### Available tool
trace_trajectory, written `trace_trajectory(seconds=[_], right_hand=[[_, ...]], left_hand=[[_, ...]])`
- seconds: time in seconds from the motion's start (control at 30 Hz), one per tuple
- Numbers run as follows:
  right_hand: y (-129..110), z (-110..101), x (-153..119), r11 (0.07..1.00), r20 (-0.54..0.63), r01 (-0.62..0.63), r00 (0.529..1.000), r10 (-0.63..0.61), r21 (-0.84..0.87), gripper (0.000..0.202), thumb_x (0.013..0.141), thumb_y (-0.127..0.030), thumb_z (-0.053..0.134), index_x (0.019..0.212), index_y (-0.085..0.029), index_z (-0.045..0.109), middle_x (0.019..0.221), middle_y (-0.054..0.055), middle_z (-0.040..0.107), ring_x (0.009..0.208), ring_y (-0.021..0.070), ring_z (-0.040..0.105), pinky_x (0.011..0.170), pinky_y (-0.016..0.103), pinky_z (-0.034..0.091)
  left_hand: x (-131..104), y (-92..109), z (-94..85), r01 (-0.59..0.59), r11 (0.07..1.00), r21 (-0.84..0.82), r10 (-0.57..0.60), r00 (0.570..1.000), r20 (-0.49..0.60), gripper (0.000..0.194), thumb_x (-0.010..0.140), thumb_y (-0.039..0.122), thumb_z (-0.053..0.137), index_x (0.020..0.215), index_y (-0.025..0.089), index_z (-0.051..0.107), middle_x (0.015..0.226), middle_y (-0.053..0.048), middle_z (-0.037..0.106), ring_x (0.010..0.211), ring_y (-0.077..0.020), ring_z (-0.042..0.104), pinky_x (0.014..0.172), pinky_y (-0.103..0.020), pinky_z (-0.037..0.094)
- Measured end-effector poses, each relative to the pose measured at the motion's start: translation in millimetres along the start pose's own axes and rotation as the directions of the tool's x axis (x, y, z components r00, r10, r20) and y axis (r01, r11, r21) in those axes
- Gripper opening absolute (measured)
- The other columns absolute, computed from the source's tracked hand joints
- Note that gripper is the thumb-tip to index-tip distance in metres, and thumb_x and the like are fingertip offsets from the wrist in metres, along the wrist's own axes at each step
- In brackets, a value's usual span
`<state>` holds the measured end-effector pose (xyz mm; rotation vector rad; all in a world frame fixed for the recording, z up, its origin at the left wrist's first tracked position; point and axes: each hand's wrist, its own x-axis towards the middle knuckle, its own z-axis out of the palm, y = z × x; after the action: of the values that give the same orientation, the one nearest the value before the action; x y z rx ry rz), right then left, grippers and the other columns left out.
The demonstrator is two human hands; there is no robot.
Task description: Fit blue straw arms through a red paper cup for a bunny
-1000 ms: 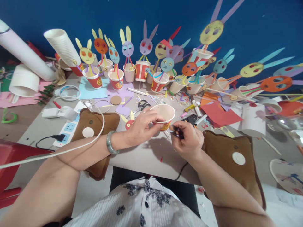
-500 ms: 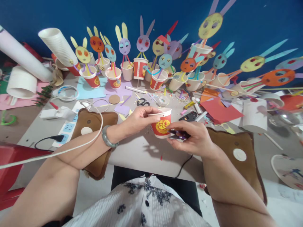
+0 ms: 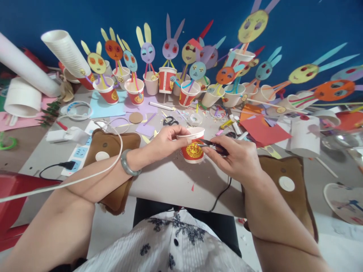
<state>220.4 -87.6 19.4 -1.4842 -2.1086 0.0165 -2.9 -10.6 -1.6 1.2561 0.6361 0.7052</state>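
My left hand (image 3: 172,140) grips a red-and-white paper cup (image 3: 194,151) by its left side, fingers at the rim and thumb on the outer wall. The cup has a yellow pattern on its front and is held just over the table's front part. In my right hand (image 3: 236,155) is a pair of dark scissors (image 3: 217,148), its two slim blades parted and their tips at the cup's right side. Whether the tips pierce the cup, I cannot tell.
Paper cups with rabbit-faced paper figures (image 3: 170,49) line the back. Black scissors (image 3: 170,121), a tape roll (image 3: 195,118) and red paper (image 3: 265,130) lie behind my hands. Brown cushions (image 3: 279,204) flank me. A white cable (image 3: 85,174) crosses my left forearm.
My right hand has risen slightly and turned the scissors; their blades now show parted, higher on the cup's right side. My left hand still holds the cup in nearly the same place.
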Motion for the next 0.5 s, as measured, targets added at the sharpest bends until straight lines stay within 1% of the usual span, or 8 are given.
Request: trace_trajectory(seconds=[0.1, 0.27, 0.37, 0.5], right_hand=[[-1.2, 0.3, -1.0, 1.0, -0.006, -0.001, 1.0, 0.001, -0.027, 0.034, 0.096, -0.051, 0.062, 0.088, -0.02, 0.072, 0.053, -0.002, 0.056, 0.046, 0.0119, 0.052, 0.05, 0.026, 0.033], [-3.4, 0.6, -1.0, 0.995, -0.026, 0.044, 0.999, -0.046, -0.085, 0.036, 0.098, -0.051, 0.06, 0.086, -0.019, 0.072, 0.051, -0.002, 0.057, 0.045, 0.0116, 0.052, 0.049, 0.026, 0.031], [-3.7, 1.8, -1.7, 0.985, -0.039, 0.08, 0.995, -0.087, -0.152, 0.039, 0.1, -0.05, 0.058, 0.084, -0.017, 0.072, 0.053, -0.001, 0.059, 0.047, 0.0114, 0.055, 0.049, 0.025, 0.031], [-5.1, 2.7, -2.8, 0.967, -0.041, 0.103, 0.992, -0.116, -0.232, 0.041, 0.101, -0.049, 0.056, 0.08, -0.017, 0.07, 0.055, 0.0, 0.063, 0.047, 0.0113, 0.057, 0.047, 0.025, 0.028]], left_hand=[[0.9, -3.6, -0.7, -0.052, 0.998, 0.044, 0.053, 0.998, -0.026, 0.04, 0.08, 0.049, 0.082, 0.088, 0.013, 0.067, 0.086, -0.004, 0.071, 0.076, -0.0119, 0.063, 0.072, -0.025, 0.05], [2.4, -9.6, -1.7, -0.104, 0.991, 0.089, 0.106, 0.994, -0.017, 0.04, 0.081, 0.051, 0.08, 0.09, 0.013, 0.069, 0.088, -0.005, 0.073, 0.078, -0.0128, 0.065, 0.072, -0.025, 0.051], [1.6, -10.0, -1.2, -0.147, 0.979, 0.139, 0.152, 0.988, -0.025, 0.035, 0.083, 0.047, 0.079, 0.089, 0.014, 0.07, 0.089, -0.005, 0.074, 0.081, -0.014, 0.066, 0.074, -0.025, 0.053], [-1.8, -6.2, 0.3, -0.197, 0.947, 0.253, 0.212, 0.977, -0.032, 0.028, 0.085, 0.041, 0.076, 0.091, 0.014, 0.073, 0.092, -0.005, 0.076, 0.086, -0.0161, 0.068, 0.076, -0.026, 0.053]])
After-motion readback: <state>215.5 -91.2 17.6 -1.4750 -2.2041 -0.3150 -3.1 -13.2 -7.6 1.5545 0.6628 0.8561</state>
